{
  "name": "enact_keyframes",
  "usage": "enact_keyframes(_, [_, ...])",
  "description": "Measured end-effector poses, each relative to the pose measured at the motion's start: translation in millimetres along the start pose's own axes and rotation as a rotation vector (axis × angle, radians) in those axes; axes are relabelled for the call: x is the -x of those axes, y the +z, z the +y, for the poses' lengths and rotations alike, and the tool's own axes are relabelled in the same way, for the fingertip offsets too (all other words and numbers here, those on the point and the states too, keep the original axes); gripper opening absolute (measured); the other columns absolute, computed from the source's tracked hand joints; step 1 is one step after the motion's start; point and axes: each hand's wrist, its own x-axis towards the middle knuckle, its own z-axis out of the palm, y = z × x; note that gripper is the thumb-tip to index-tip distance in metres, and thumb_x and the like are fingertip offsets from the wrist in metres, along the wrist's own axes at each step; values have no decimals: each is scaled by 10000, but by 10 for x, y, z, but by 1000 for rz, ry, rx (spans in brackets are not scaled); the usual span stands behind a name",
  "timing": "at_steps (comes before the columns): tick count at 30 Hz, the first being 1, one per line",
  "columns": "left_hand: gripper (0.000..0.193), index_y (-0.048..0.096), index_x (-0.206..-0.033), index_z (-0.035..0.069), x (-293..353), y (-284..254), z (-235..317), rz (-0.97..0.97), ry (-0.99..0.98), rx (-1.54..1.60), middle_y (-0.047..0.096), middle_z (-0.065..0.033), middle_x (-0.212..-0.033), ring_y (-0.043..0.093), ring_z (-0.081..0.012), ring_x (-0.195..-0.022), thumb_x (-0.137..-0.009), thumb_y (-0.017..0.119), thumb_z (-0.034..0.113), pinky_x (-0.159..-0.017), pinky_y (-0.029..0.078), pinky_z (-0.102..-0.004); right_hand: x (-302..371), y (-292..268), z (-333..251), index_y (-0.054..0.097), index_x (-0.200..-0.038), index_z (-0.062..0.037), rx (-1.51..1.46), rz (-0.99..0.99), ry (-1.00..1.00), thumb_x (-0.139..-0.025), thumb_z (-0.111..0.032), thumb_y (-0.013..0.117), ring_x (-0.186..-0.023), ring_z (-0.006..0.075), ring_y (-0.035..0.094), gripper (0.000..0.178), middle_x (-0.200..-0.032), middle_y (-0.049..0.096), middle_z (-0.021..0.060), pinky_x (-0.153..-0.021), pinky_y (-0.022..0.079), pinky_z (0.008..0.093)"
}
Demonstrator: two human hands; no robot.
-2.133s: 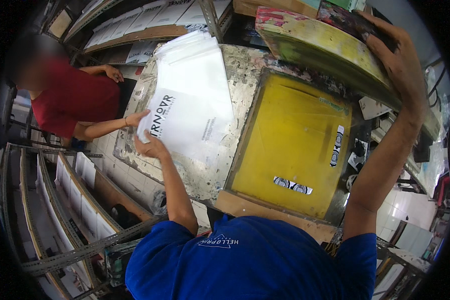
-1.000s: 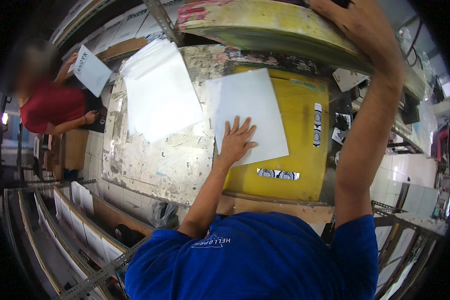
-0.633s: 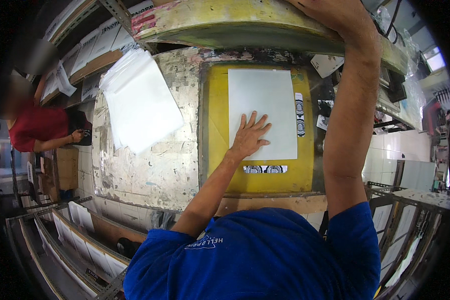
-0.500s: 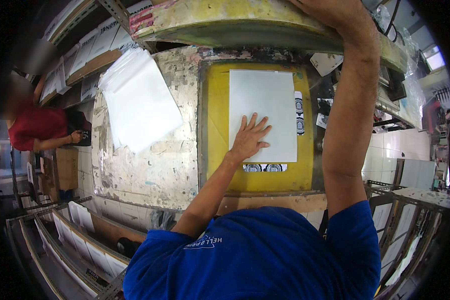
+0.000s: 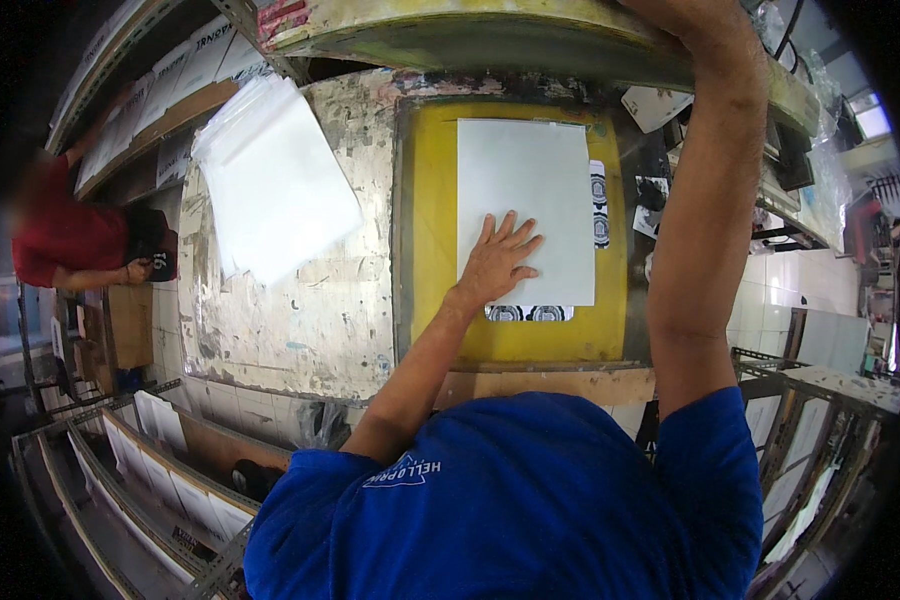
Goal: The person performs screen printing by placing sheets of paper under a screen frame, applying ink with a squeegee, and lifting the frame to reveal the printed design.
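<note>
My left hand (image 5: 497, 262) lies flat with its fingers spread on a blank white sheet (image 5: 530, 165). The sheet rests on a yellow board (image 5: 432, 190) set into the worktable. White pieces with dark round prints (image 5: 528, 313) peek out below the sheet, and more show along its right edge. My right arm stretches up to a long, paint-stained yellow frame (image 5: 450, 32) raised above the table's far side. There my right hand (image 5: 698, 22) is against the frame's right part; the picture's upper edge cuts off its fingers.
Left of the board, a fanned stack of white sheets (image 5: 280, 185) lies on the paint-marked table (image 5: 290, 345). A person in a red shirt (image 5: 70, 235) stands at far left beside shelves. Metal racks (image 5: 160, 470) stand at lower left, others at lower right.
The whole scene sits slightly higher in the picture. My left hand stays flat on the sheet, and my right hand remains at the raised frame. The person in red has shifted slightly.
</note>
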Motion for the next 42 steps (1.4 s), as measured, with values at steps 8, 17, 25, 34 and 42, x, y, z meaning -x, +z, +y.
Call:
enact_keyframes(8, [927, 395, -1545, 34, 197, -1078, 291, 781, -171, 626, 549, -144, -1462, 554, -338, -1296, -795, 846, 339, -1112, 390, -481, 521, 137, -230, 746, -1155, -14, 19, -49, 79, -822, -206, 717, -739, 234, 706, 386, -946, 761, 165, -721, 566, 325])
enact_keyframes(17, [1188, 363, -1522, -73, 1262, -1224, 556, 932, -499, 1040, 586, -177, -1391, 602, -280, -1226, -591, 992, 312, -1087, 462, -416, 2014, 800, -590, 733, -1266, -175, 143, -92, 105, -689, -74, 799, -813, 328, 617, 590, -827, 633, 146, -775, 506, 413])
enact_keyframes(25, [897, 584, -1404, 8, 1914, -257, 98, 725, -402, 368, 548, -198, -1441, 526, -336, -1300, -623, 942, 263, -1100, 425, -419, 2954, 1830, -9, 697, -1309, -189, -131, -320, 304, -759, -102, 792, -893, 363, 661, 565, -930, 681, 188, -812, 485, 436])
enact_keyframes(34, [700, 626, -1342, 17, 1990, -233, 119, 550, -545, 72, 431, -220, -1545, 430, -426, -1333, -795, 790, 421, -1110, 348, -516, 3037, 2386, 319, 594, -1401, -193, 131, -374, 319, -585, -45, 750, -1147, 318, 490, 843, -1151, 559, 154, -1012, 288, 541])
enact_keyframes(42, [726, 599, -1386, 19, 2036, -221, 116, 538, -556, 104, 384, -253, -1568, 413, -430, -1358, -795, 796, 390, -1124, 321, -518, 2179, 2761, 1423, 590, -1416, -231, 259, -222, 219, -577, -74, 698, -1169, 325, 512, 861, -1241, 588, 171, -1005, 315, 540])
